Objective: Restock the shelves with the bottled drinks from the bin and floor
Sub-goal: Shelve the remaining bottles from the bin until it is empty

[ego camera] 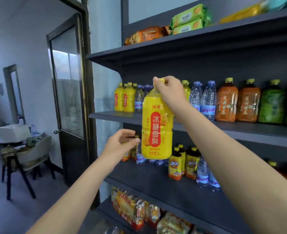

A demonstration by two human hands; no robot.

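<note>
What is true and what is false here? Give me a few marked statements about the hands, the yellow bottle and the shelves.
1. The right hand holds the big yellow bottle by its cap. True.
2. The left hand is wrapped round the bottle's base. False: it is left of the bottle, fingers loosely curled, holding nothing.
3. The big yellow bottle stands on the middle shelf. False: it hangs in the air in front of it.
4. Green bottles stand at the middle shelf's right end. True.
5. The upper shelf holds water bottles. False: it holds snack packets.
</note>
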